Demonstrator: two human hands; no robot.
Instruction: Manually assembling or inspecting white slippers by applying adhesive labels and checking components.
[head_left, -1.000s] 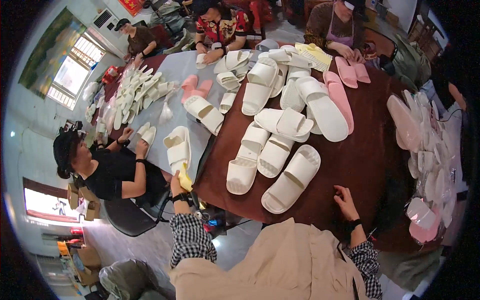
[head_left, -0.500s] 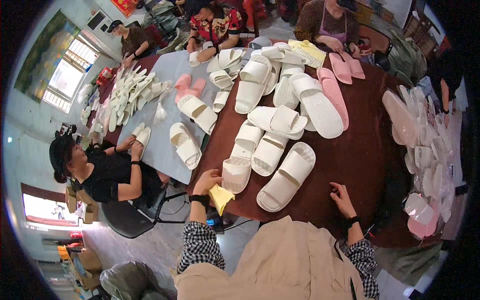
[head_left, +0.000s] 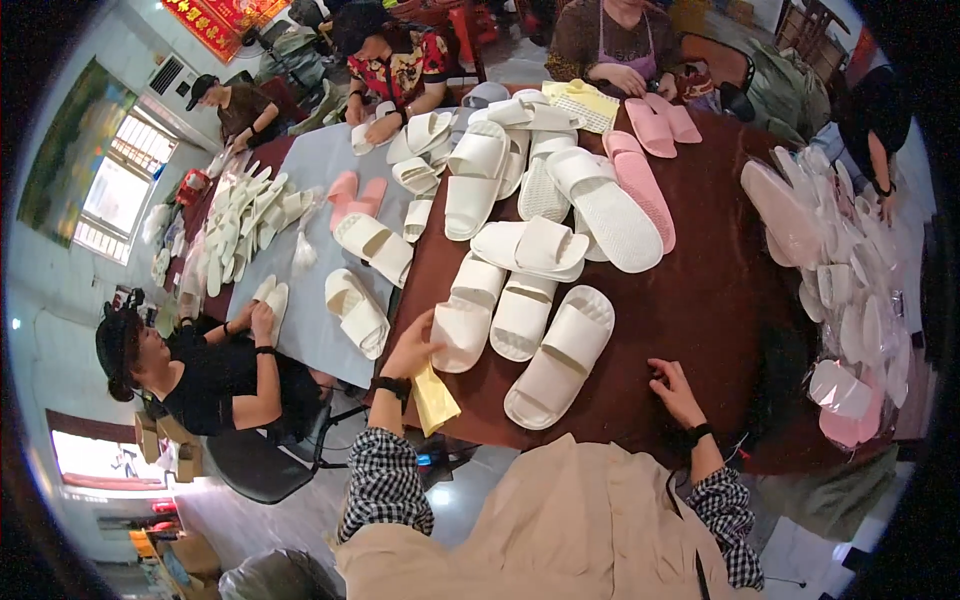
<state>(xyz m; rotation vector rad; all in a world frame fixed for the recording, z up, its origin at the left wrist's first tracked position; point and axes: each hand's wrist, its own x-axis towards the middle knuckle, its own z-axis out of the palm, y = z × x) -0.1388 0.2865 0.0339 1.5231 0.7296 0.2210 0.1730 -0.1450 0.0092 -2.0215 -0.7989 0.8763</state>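
Our left hand [head_left: 412,347] grips the near end of a cream foam slide slipper [head_left: 465,312], with a folded yellow cloth [head_left: 435,398] tucked under the wrist. Our right hand [head_left: 676,388] rests flat and empty on the dark brown surface [head_left: 720,290]. Between both hands lies another cream slide slipper [head_left: 560,355]; beyond them, more cream and pink slippers are heaped.
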